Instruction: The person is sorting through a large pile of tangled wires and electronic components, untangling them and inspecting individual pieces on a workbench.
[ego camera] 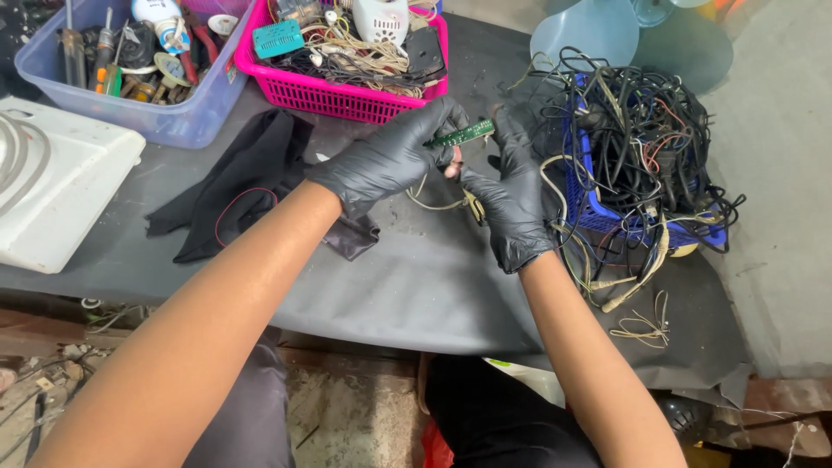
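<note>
Both gloved hands, left hand [394,160] and right hand [513,204], are closed on a green board [461,133]; grip its edges firmly, keeping the trailing wires [438,204] slack above the tabletop [416,277].

Black gloves on hands [394,160] — bare forearms

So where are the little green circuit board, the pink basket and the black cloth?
green circuit board [461,133], head view, middle of the strip between both gloved hands.
pink basket [334,97], head view, front wall.
black cloth [251,169], head view, centre of the crumpled fabric.
</note>
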